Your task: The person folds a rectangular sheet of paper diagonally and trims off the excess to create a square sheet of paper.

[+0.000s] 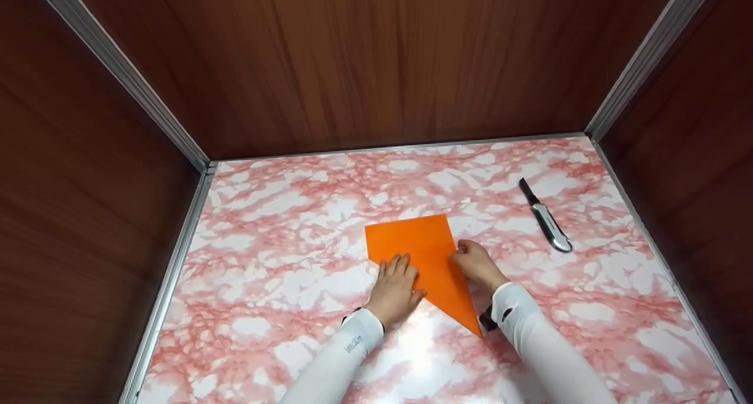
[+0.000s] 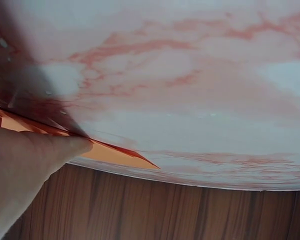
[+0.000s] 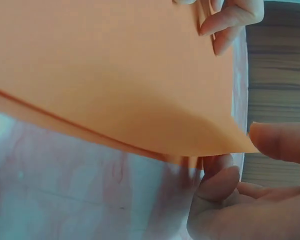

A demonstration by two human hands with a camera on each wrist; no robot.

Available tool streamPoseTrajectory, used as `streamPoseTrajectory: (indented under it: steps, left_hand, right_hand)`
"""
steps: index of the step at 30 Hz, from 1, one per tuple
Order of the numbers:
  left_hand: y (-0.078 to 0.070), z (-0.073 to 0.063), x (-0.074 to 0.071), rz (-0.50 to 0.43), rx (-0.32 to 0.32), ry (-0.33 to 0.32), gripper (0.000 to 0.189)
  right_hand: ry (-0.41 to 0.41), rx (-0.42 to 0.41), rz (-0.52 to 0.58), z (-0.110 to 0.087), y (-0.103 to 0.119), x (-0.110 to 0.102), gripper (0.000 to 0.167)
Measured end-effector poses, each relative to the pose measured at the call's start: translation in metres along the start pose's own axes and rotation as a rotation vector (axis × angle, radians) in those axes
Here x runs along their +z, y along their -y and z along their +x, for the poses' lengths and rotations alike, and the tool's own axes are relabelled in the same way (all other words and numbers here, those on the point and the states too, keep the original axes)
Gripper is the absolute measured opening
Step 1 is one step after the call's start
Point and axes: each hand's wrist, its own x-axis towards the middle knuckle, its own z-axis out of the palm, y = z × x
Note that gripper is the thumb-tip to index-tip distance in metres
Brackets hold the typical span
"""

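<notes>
A folded sheet of orange paper (image 1: 415, 234) lies mid-table, with a straight far edge and a long point toward the near right. My left hand (image 1: 394, 292) rests on its left side, fingers extended over the sheet. In the left wrist view the thumb (image 2: 65, 147) lies along the paper's folded edge. At the right edge, my right hand (image 1: 477, 267) pinches the paper between thumb and curled fingers. The right wrist view shows that edge of the paper (image 3: 140, 100) bowed up, with folded layers along it.
A grey and black utility knife (image 1: 550, 224) lies on the table to the right of the paper. The red and white marbled tabletop (image 1: 282, 216) is bordered by metal strips. Dark wood panels (image 1: 376, 63) rise at the back and on both sides.
</notes>
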Motion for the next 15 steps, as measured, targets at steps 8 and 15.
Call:
streamPoseTrajectory:
  steps: [8,15]
  left_hand:
    - [-0.001,0.001,0.001,0.021,-0.006,0.007,0.042]
    - [-0.001,0.001,0.001,0.033,0.002,-0.006,0.044]
  right_hand:
    - [0.015,-0.013,-0.014,0.000,0.003,0.007,0.052]
    - [-0.017,-0.020,0.045,0.000,0.007,0.013,0.049]
